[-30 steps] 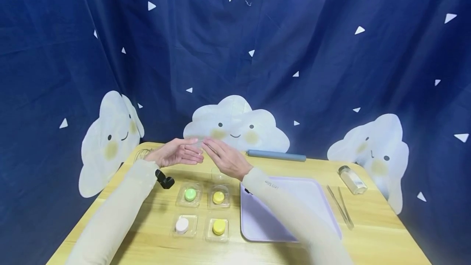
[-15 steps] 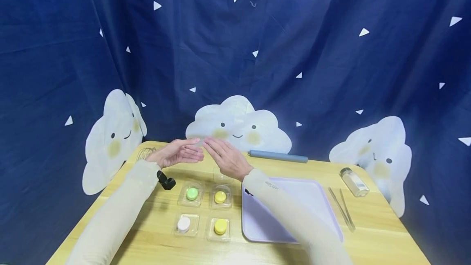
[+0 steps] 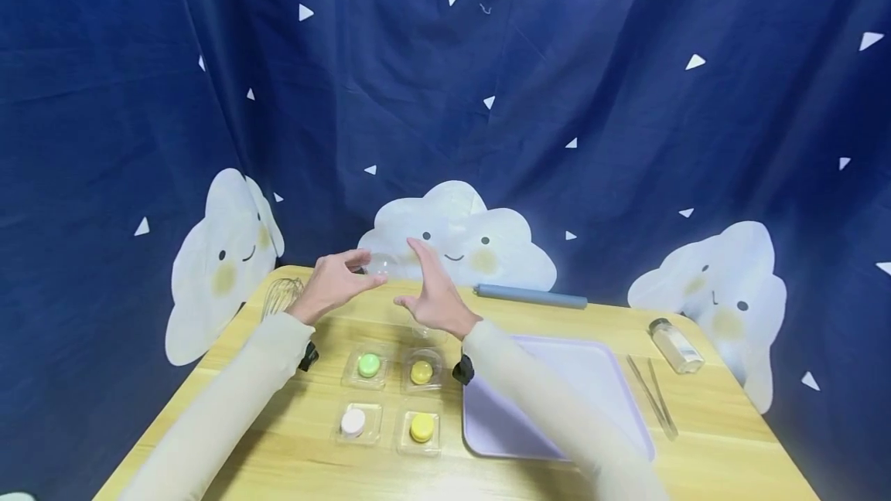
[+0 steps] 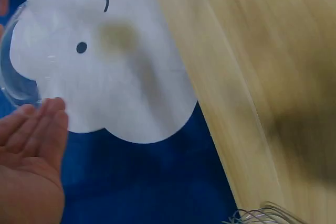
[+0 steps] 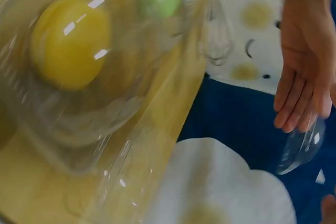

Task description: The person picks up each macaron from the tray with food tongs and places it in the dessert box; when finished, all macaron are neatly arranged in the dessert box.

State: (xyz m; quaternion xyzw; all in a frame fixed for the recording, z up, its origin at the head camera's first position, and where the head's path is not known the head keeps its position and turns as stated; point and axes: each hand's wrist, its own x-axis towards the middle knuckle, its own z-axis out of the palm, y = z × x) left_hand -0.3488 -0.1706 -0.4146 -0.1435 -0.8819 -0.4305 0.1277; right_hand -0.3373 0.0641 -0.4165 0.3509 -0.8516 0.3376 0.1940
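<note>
My left hand [image 3: 337, 283] pinches a clear plastic dome lid [image 3: 383, 265] at its edge between thumb and fingers, raised above the back of the table. Just to its right, my right hand [image 3: 440, 296] is held up with thumb and fingers spread apart, nothing between them. In the right wrist view the dome lid [image 5: 305, 148] hangs from the fingertips of the left hand [image 5: 307, 66]. Below are small clear trays with macarons: green [image 3: 369, 365], yellow [image 3: 421, 373] under a clear dome, pale pink [image 3: 353, 422] and a second yellow one [image 3: 421, 427].
Another clear plastic piece [image 3: 426, 333] lies behind the trays. A lilac tray [image 3: 557, 439] sits to the right, then tongs [image 3: 653, 397] and a jar with a dark cap [image 3: 677, 345]. A blue rolling pin [image 3: 530, 297] lies along the back edge, a whisk [image 3: 281, 296] at back left.
Both hands had their fingertips together at the dome lid. The right hand has since come away and spread its thumb, while the left has turned over with the lid. The head view shifted slightly.
</note>
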